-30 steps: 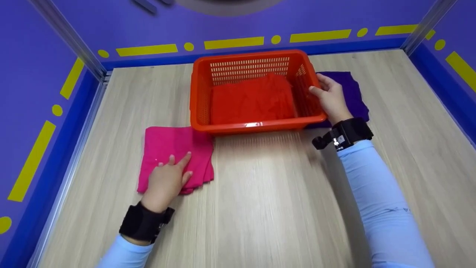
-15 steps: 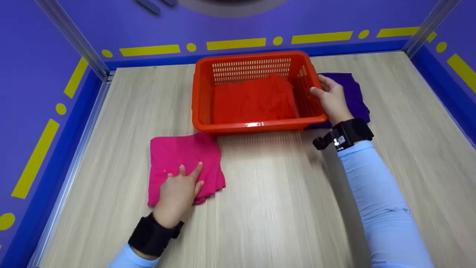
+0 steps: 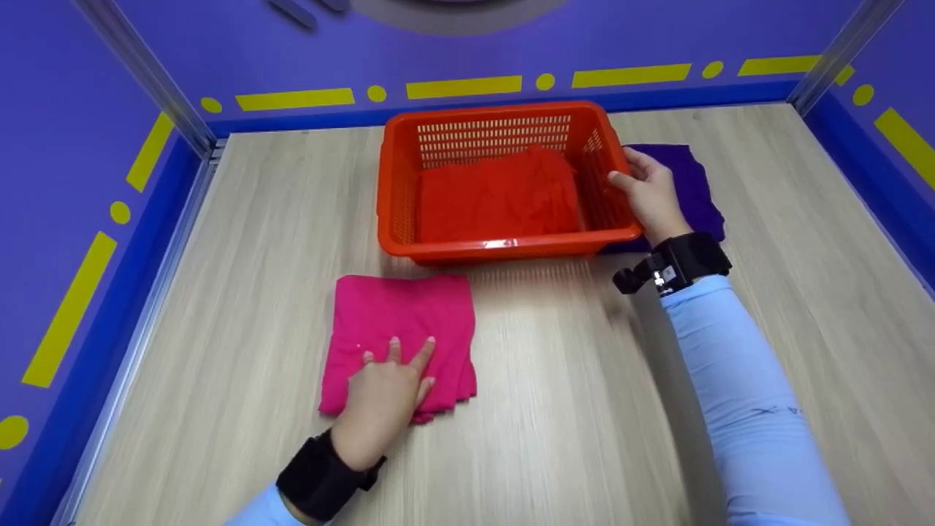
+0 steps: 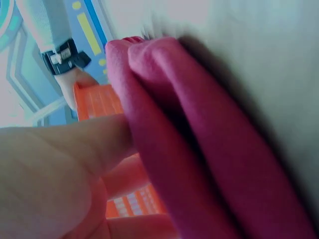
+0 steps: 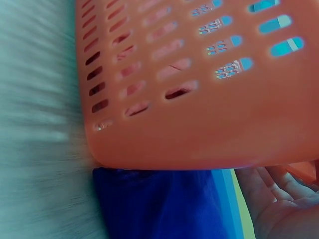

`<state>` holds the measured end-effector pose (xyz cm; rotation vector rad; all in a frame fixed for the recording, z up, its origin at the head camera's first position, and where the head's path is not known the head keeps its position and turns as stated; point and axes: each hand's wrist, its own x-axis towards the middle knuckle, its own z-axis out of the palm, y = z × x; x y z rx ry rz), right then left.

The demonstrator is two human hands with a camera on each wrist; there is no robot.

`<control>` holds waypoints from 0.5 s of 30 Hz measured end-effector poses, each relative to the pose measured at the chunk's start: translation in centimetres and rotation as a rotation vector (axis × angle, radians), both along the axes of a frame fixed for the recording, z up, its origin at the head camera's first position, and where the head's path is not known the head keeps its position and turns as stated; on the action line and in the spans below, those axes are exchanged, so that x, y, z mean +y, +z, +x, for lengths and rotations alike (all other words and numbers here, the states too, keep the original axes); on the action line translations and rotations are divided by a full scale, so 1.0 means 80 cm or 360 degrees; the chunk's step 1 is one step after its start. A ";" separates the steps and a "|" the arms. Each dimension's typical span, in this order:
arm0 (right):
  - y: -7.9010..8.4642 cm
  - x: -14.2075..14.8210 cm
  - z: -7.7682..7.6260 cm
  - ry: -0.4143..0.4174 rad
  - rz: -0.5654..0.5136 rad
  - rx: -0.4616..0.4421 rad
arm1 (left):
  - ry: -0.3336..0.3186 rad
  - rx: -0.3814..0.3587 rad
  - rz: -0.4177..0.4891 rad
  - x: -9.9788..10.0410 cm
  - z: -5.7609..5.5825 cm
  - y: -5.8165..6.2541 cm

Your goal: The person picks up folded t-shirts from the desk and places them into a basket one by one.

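Observation:
A folded pink cloth (image 3: 402, 310) lies on the table in front of the basket. My left hand (image 3: 383, 394) rests on its top with spread, mostly straight fingers. In the left wrist view the thick folded edge of the pink cloth (image 4: 199, 129) shows beside my thumb. An orange-red plastic basket (image 3: 511, 247) with slotted walls stands at the back, holding a folded red cloth (image 3: 497, 197). My right hand (image 3: 654, 197) grips the basket's right rim, thumb inside and fingers outside. Behind that hand, a folded purple cloth (image 3: 690, 190) lies on the table, partly hidden by the basket.
A light wood-grain table (image 3: 548, 409) bears everything. Purple-blue panels with yellow marks (image 3: 464, 86) wall it at the back and both sides. Metal posts stand in the back corners. The purple cloth (image 5: 159, 204) sits right by the basket's end in the right wrist view.
My left hand has slid the pink cloth rightward and toward me, out from against the basket's front left corner. My right hand and the basket have stayed in place.

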<state>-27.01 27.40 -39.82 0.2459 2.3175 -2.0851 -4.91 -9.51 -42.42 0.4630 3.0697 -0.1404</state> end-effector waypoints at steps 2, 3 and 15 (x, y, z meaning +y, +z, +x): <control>0.000 0.000 0.000 -0.0002 -0.0001 -0.0002 | -0.0006 -0.0044 0.0005 0.009 -0.001 -0.001; 0.000 0.000 0.000 -0.0002 -0.0002 -0.0004 | -0.0010 -0.0072 0.0008 0.014 -0.002 -0.001; 0.001 -0.003 0.000 -0.0024 -0.0016 0.0020 | -0.0119 0.0009 -0.0040 0.086 -0.005 -0.004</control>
